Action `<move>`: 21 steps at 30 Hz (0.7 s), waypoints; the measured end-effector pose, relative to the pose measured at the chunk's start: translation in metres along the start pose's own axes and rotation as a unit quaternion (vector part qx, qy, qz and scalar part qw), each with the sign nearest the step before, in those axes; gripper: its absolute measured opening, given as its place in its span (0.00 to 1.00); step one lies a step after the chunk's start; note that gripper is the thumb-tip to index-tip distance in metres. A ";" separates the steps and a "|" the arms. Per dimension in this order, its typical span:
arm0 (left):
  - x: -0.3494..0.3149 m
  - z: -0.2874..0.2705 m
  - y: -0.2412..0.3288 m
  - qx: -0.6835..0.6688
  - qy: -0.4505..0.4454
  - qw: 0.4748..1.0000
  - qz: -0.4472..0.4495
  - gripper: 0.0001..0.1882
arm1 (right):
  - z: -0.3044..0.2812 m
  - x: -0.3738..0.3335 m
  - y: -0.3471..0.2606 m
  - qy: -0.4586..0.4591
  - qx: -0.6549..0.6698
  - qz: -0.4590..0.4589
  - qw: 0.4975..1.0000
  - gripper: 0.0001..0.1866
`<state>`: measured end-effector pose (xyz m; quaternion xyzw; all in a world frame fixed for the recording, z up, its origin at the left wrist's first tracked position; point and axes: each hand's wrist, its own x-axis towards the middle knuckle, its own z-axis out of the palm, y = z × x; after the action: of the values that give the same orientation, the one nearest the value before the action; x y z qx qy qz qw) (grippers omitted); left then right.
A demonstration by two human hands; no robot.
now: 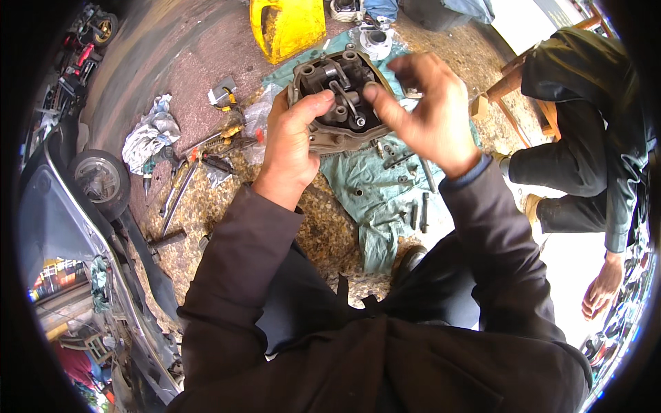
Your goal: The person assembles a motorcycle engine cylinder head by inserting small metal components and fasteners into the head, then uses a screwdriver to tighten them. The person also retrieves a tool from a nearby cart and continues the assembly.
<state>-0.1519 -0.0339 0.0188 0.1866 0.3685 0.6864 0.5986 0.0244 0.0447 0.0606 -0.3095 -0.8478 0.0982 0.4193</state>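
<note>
A grey, oil-darkened engine cylinder head (334, 140) with rocker arms in its open top is held up before me. My left hand (292, 138) grips its left side, thumb resting over the rim. At its right side is my right hand (434, 113), fingers apart and partly blurred, with the thumb tip at or close to the head's inner parts; I cannot tell if it touches. Below lies a green cloth (348, 182) with several bolts, studs (425, 212) and small metal parts on it.
A yellow cut-open container (286, 31) and a metal cylinder (375, 43) stand beyond. Hand tools (182, 189) and a crumpled rag (153, 131) lie left, near a scooter wheel (100, 184). Another person (578, 138) sits on the right, one hand (602, 286) hanging down.
</note>
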 end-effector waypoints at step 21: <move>-0.003 0.005 0.006 0.076 0.049 0.995 0.047 0.15 | 0.015 -0.015 -0.024 -0.120 0.013 0.023 0.992 0.08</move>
<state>-0.1518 -0.0357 0.0269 0.2145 0.4393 0.6924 0.5307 0.0092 0.0179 0.0522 -0.3091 -0.8834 0.1552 0.3162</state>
